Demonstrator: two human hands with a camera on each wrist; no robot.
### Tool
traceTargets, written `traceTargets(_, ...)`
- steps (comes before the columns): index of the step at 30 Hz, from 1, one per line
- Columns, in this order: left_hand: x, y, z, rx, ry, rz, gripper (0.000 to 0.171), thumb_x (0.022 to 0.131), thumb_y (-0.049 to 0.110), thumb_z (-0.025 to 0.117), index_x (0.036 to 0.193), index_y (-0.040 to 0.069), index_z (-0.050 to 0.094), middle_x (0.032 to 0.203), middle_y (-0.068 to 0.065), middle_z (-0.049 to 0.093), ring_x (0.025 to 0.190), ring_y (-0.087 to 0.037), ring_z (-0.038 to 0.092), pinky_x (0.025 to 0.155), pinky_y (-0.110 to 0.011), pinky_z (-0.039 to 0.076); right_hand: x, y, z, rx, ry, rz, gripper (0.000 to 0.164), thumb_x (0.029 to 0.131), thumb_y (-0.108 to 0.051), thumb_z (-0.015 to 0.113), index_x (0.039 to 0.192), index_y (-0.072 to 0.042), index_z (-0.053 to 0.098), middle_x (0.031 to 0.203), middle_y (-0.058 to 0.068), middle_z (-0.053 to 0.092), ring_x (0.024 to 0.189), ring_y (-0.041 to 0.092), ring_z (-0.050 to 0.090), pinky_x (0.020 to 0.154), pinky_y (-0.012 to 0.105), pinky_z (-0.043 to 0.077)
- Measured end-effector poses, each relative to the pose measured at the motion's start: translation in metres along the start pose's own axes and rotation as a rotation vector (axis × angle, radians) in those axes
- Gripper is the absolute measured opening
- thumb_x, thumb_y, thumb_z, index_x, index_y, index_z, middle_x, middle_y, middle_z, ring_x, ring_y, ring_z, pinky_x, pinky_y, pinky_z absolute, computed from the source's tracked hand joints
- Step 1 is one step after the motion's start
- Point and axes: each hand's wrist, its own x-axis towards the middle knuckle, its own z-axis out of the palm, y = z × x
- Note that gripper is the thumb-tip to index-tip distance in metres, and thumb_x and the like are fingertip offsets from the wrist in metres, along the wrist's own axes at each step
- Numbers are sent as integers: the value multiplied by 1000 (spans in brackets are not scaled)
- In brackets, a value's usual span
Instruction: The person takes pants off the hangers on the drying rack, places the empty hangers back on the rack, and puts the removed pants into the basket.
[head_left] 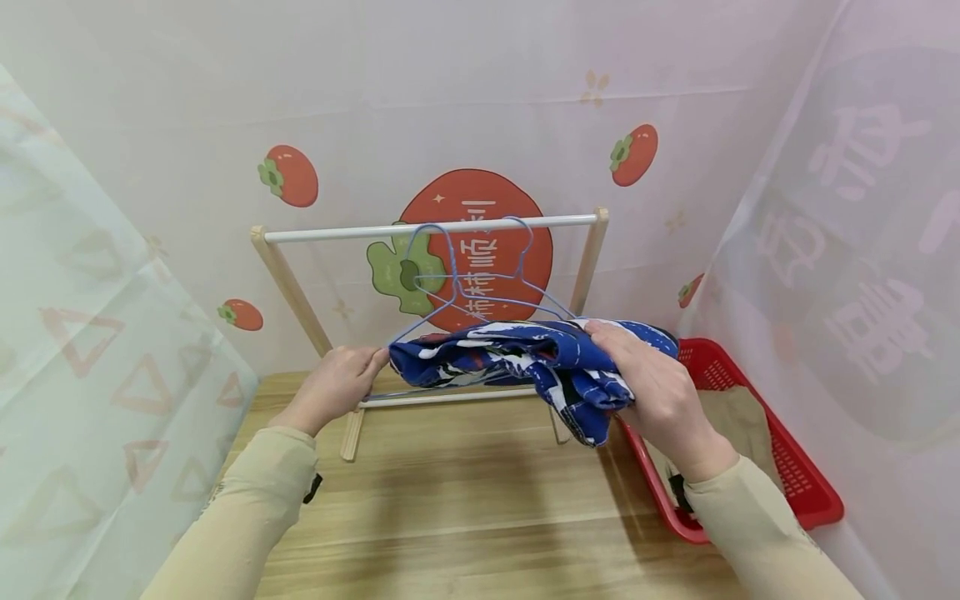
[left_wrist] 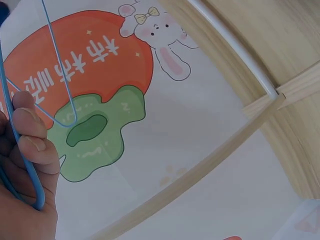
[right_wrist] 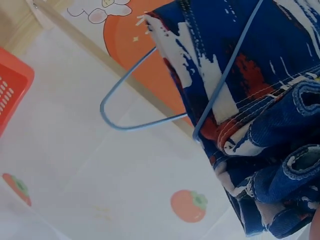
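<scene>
A blue wire hanger point(left_wrist: 31, 172) has its left corner in my left hand point(head_left: 337, 385), whose fingers curl round the wire. Folded over this hanger is a blue denim garment point(head_left: 487, 354) with a white and red print. At the garment's right end my right hand point(head_left: 660, 396) grips the cloth, thumb side up; its fingers are mostly hidden. In the right wrist view the hanger wire crosses the denim point(right_wrist: 250, 65). A second blue hanger point(head_left: 522, 250) hangs behind from the rack's rail point(head_left: 337, 234). Whether the front hanger's hook touches the rail, I cannot tell.
The wooden-legged rack point(head_left: 288, 287) stands at the back of the wood-grain table point(head_left: 450, 500). On the right, a red plastic basket point(head_left: 806, 467) holds beige cloth point(head_left: 738, 425). Printed fabric walls point(head_left: 465, 67) enclose the back and sides.
</scene>
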Motion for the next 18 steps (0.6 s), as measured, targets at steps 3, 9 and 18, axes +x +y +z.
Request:
traceTargets(3, 2, -1, -2, 13, -4, -4, 42, 112, 23, 42, 71, 15, 50, 55, 6, 48, 53, -12, 49, 67, -41, 48, 2, 2, -3, 16, 7, 2, 47, 106, -35, 54, 129, 5, 58, 134, 17, 67, 115, 35, 68, 114, 32, 40)
traceTargets(9, 2, -2, -5, 43, 10, 1, 37, 112, 28, 43, 87, 11, 64, 58, 5, 46, 56, -15, 49, 65, -43, 48, 6, -1, -7, 14, 4, -47, 44, 106, -32, 53, 128, 6, 59, 134, 18, 67, 114, 35, 69, 113, 33, 40)
traceTargets(18, 3, -1, -5, 72, 9, 14, 30, 110, 19, 47, 114, 6, 73, 59, 4, 45, 55, -14, 47, 61, -39, 47, 15, -3, -14, 33, 8, -60, 46, 106, -33, 54, 129, 7, 59, 134, 19, 66, 115, 35, 68, 114, 34, 41)
